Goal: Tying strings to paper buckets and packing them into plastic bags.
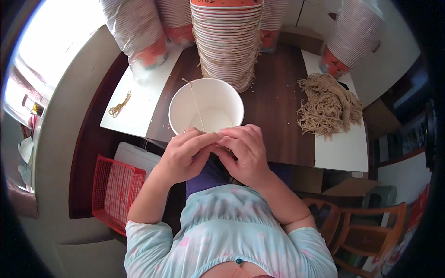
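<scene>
A white paper bucket [178,109] stands at the table's near edge, its mouth tilted toward me. A thin tan string [196,105] crosses that mouth from the far rim down to my fingers. My left hand [183,155] and my right hand [245,150] meet at the near rim, fingertips pinched together. The string runs into this pinch; its end is hidden by the fingers, so how each hand shares it is hard to see. Right behind the bucket rises a tall nested stack of buckets [227,51] with string showing along the sides.
On the right lies a heap of tan strings [324,104]; a small string bundle [119,105] rests at the left. Plastic-wrapped bucket stacks [134,32] line the table's back. A red basket [118,190] is below left, a wooden chair [368,231] below right.
</scene>
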Motion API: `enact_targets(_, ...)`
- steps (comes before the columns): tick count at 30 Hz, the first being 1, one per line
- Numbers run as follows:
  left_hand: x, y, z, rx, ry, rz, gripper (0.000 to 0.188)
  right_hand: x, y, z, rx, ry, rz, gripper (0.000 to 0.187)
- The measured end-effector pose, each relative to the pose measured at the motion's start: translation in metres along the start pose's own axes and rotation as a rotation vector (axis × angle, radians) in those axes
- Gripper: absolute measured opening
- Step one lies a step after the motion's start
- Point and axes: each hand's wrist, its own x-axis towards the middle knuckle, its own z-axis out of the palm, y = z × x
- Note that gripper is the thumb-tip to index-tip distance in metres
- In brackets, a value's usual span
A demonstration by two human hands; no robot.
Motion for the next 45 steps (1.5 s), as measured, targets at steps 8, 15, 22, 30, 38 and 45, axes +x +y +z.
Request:
enact_targets(8, 0.008, -0.004, -0.017, -1.132, 0.132, -0.499, 0.018, 0.005, 0.002, -0.004, -0.002, -0.074, 0.048, 0.017)
enact_targets(15, 0.020, -0.017, -0.027, -1.449, 0.291, -0.477, 0.018, 0.013, 0.002, -0.011, 0.084, -0.183, 0.167, 0.013)
enact_targets(22, 0.010, -0.040, -0.005, -1.126, 0.360, -0.190, 0.016, 0.018, 0.006, -0.019, -0.055, -0.271, 0.145, 0.017)
enact_targets(30, -0.008, -0.026, 0.015, -0.642, 0.310, 0.022, 0.022, 0.061, 0.058, -0.040, -0.201, -0.361, 0.660, 0.051)
enact_targets(38, -0.041, -0.006, -0.009, -0.450, 0.622, -0.378, 0.032, 0.040, 0.006, -0.046, -0.504, 0.055, -0.338, 0.033)
enact_targets(45, -0.025, 0.044, 0.019, -1.465, 0.436, -0.527, 0.031, 0.035, -0.033, -0.058, -0.437, -0.170, -0.674, 0.037)
